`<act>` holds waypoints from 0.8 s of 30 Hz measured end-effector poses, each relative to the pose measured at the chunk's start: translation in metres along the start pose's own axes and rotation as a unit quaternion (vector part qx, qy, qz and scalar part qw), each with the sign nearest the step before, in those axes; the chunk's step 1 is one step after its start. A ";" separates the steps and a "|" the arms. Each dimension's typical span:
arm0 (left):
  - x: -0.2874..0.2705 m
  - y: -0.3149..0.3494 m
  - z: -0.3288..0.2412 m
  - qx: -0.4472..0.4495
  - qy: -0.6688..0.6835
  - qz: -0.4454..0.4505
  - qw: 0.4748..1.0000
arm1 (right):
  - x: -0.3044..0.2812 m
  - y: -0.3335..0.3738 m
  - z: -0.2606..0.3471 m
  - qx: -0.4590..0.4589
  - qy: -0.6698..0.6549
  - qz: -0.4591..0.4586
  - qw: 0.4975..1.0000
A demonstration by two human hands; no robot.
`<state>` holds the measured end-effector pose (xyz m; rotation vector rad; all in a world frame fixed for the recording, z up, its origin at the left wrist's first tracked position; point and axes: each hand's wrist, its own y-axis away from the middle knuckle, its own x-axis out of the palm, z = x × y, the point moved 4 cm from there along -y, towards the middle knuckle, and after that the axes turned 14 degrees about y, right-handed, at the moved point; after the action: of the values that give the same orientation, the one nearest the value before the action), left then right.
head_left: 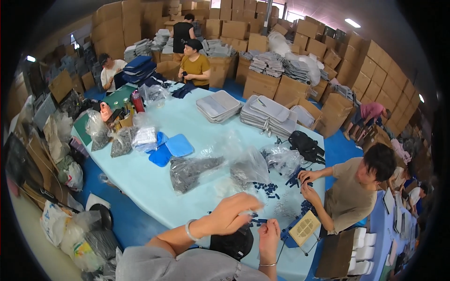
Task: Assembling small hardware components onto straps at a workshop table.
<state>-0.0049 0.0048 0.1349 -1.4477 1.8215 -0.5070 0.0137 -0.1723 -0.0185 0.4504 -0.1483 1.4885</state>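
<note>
My left hand (233, 213), with a bangle at the wrist, is raised above the near edge of the table; its fingers are smeared by motion. Lower and to its right, my right hand (269, 234) is closed, thumb and fingers pressed together. A small dark blue strip (259, 220) shows beside those fingertips; whether they grip it I cannot tell. Beneath my hands lies a black fabric item (234, 242), partly hidden. Just beyond are a pile of short dark blue pieces (267, 188) and scattered small shiny pieces (281, 206).
Clear plastic bags of grey parts (194, 173) lie on the light blue table (140, 175). A co-worker (356, 187) handles dark pieces at the right, near a framed card (303, 228). Stacked grey cases (267, 112) and blue pads (176, 146) stand farther off.
</note>
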 end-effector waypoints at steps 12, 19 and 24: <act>-0.042 0.089 -0.148 0.543 0.070 -0.145 0.824 | 0.053 -0.002 -0.003 0.033 0.097 0.169 0.980; -0.066 0.087 -0.168 0.753 0.019 -0.263 0.603 | 0.048 0.002 -0.011 0.035 0.096 0.155 0.983; -0.067 0.095 -0.166 0.782 -0.071 -0.391 0.481 | 0.044 0.004 -0.015 0.037 0.094 0.156 0.983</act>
<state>-0.1859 0.0727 0.1964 -0.6357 -0.1406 -1.7567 0.0110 -0.1254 -0.0149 0.3538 -0.0131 1.8401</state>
